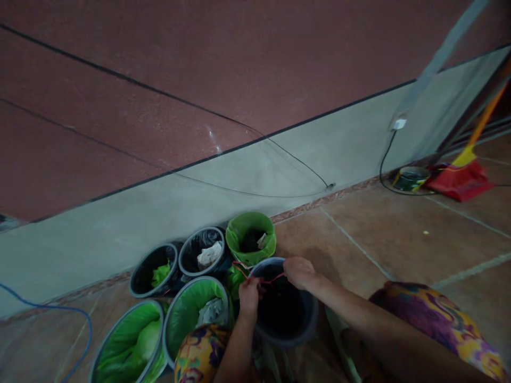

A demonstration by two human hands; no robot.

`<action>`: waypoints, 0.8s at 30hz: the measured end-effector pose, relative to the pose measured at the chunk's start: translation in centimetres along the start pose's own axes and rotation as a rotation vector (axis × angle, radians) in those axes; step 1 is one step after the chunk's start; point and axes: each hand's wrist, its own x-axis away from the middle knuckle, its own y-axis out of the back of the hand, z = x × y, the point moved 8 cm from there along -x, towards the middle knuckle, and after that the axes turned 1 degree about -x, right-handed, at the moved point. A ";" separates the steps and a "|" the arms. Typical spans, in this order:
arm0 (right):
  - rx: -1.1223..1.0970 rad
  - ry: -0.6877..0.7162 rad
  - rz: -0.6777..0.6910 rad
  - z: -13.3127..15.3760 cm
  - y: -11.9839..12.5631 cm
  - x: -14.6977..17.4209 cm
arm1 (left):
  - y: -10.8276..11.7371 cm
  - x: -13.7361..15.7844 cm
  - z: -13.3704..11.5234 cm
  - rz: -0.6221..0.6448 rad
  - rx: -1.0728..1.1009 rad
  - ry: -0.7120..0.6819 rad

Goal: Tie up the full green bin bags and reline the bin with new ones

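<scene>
My left hand [249, 298] is closed, pinching a thin red string [272, 279] over the near-left rim of a dark bin [312, 319]. My right hand [298, 272] is closed too, at the bin's far rim, with the string's other stretch running into its fingers. Between the hands the string is fairly taut, and a loose part trails left toward a green-lined bin [231, 234]. The dark bin stands upright between my knees, and its inside is too dark to make out.
Several more bins stand to the left, including a green-lined bin [115, 307] and a black-lined bin [184, 244] with white crumpled stuff. Behind them is a wall [120, 234] with cables. A red dustpan [459, 181], a tin [411, 178] and a blue cord [88, 332] lie farther out.
</scene>
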 end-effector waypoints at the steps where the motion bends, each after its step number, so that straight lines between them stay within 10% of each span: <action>1: 0.053 -0.012 0.015 0.4 0.2 0.2 | -0.5 0.1 -0.1 0.035 0.088 0.004; 7: 0.370 0.113 0.171 4.3 0.8 1.7 | -3.2 0.9 -0.9 0.254 0.283 -0.053; 13: 0.237 0.206 0.186 5.9 -0.1 2.0 | -4.4 1.5 -2.0 0.416 0.178 -0.239; 20: -0.087 0.204 0.153 5.2 0.1 0.7 | -4.1 1.2 -2.1 0.332 -0.044 -0.395; 24: -0.175 0.208 0.350 3.5 -2.4 0.6 | -4.0 1.3 -2.2 0.330 -0.046 -0.397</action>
